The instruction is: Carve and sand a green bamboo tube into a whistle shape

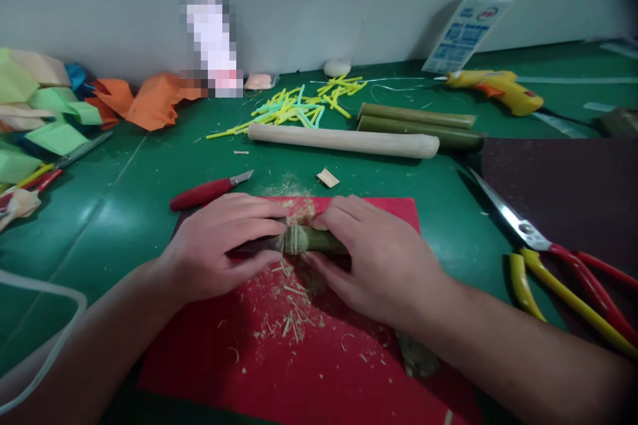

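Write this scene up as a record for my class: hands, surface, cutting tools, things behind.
Right hand: gripping a green bamboo piece
Left hand: around a dark piece, not identifiable, at the bamboo's end
Surface: red sheet strewn with shavings, on green table
Cutting tools: red-handled knife beyond left hand; scissors, right
Behind: pale stick, two bamboo lengths, yellow glue gun

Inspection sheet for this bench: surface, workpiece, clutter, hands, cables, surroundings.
Surface: green table; red mat, littered with shavings.
Job's things: green bamboo piece, pale-banded near its left end; dark piece at that end, type unclear.
Clutter: red-handled knife, blade exposed; scissors at right.
Hands: left hand grips dark piece; right hand grips bamboo.
Cables: white cord at left edge; dark cord behind yellow glue gun.
Surroundings: pale wall, packet leaning on it.
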A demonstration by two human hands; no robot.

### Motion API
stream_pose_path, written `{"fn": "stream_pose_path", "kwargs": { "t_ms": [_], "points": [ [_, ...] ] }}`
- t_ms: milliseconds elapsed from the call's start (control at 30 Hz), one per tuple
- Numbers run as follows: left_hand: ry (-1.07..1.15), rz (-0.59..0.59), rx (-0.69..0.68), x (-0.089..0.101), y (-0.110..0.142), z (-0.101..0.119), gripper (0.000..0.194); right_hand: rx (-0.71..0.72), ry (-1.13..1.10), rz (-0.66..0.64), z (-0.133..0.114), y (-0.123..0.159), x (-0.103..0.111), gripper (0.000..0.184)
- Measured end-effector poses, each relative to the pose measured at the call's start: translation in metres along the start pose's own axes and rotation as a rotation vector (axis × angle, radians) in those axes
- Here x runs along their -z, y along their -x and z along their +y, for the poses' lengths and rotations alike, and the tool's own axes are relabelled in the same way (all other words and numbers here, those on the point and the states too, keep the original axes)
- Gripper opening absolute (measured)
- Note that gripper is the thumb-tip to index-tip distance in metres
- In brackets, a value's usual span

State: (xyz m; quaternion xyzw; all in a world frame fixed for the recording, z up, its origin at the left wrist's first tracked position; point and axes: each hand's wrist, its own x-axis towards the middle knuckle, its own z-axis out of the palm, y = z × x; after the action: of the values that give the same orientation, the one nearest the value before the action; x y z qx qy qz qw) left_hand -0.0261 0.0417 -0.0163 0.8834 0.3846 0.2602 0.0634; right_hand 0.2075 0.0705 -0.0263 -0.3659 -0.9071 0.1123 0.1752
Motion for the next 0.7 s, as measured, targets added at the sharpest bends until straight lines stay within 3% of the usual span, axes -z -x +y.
{"fn": "stream_pose_path", "kwargs": {
  "t_ms": [233, 700],
  "points": [
    [0.002, 0.066, 0.006, -0.0021, -0.0022, 0.0049, 0.024, 0.0, 0.021, 0.008, -0.0006, -0.0003, 0.0005, 0.014],
    [0.012, -0.007, 0.045, -0.0092, -0.0039, 0.008, 0.018, 0.016, 0.004, 0.019, -0.0011, -0.0015, -0.0024, 0.014]
  ]
}}
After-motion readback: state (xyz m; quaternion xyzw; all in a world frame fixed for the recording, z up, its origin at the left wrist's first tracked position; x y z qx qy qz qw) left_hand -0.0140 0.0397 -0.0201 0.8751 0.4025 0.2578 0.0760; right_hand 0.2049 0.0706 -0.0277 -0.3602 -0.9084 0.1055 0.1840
